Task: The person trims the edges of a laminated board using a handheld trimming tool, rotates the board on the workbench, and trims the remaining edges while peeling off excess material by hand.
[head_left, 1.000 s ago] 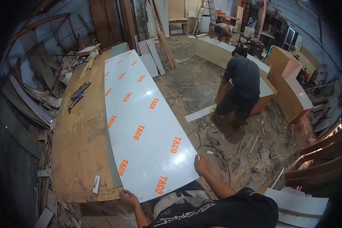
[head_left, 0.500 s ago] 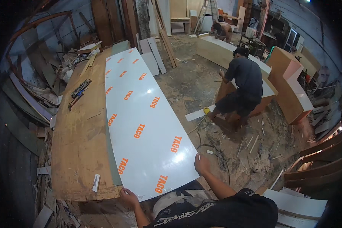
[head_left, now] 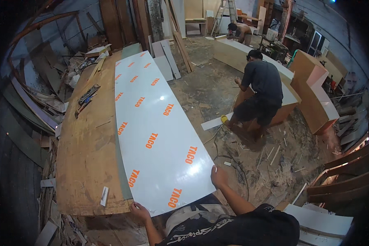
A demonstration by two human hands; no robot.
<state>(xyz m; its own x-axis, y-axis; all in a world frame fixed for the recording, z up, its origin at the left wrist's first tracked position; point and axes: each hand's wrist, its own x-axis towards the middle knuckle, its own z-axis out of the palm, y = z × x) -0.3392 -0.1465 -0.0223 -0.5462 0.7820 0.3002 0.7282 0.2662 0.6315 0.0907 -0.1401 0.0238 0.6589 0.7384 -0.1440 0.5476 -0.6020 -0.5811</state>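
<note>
A long white laminate sheet [head_left: 160, 164] with orange lettering lies lengthwise in front of me, its near end at my waist. My left hand [head_left: 140, 211] is closed on its near left corner, thumb on top. My right hand [head_left: 218, 177] grips the right edge a little beyond the near right corner. Beneath the sheet, a greenish strip of board [head_left: 124, 176] shows along its left side. Sheet and strip rest on a broad brown wooden worktable [head_left: 86, 164], and the sheet's right part reaches past it.
Hand tools [head_left: 86, 100] and a small white offcut [head_left: 104, 197] lie on the worktable. To the right, a person in dark clothes [head_left: 262, 90] bends by a wooden cabinet [head_left: 289, 102]; another person [head_left: 242, 33] works farther back. A cable [head_left: 240, 176] and wood scraps litter the floor.
The sheet and my hands have hardly moved. My view has shifted slightly. The person in dark clothes has moved an arm a little, and the person farther back has raised their head.
</note>
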